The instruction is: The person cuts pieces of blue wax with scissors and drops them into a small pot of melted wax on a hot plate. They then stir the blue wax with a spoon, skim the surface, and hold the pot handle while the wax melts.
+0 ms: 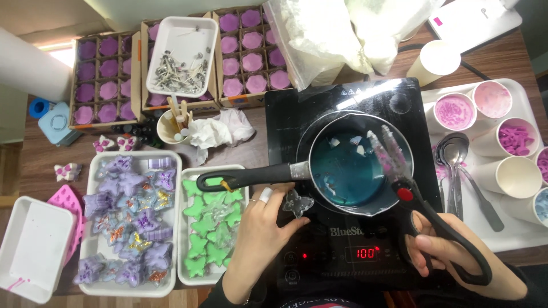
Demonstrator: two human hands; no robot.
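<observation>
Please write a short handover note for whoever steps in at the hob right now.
Left hand: holds a clear butterfly mould beside the pan.
Right hand: holds black scissors, blades over the pan.
Pan sits on the hob, which is switched on; it holds blue liquid with a few white pieces unmelted.
Tray of green butterflies lies left of the hob.
Left: white pieces still to melt.

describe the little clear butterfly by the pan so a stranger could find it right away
Start at the black cooktop with the saucepan of teal liquid. Just below the pan's handle, the left hand pinches a clear butterfly. Unlike the green butterflies in the tray, it is see-through.
</observation>
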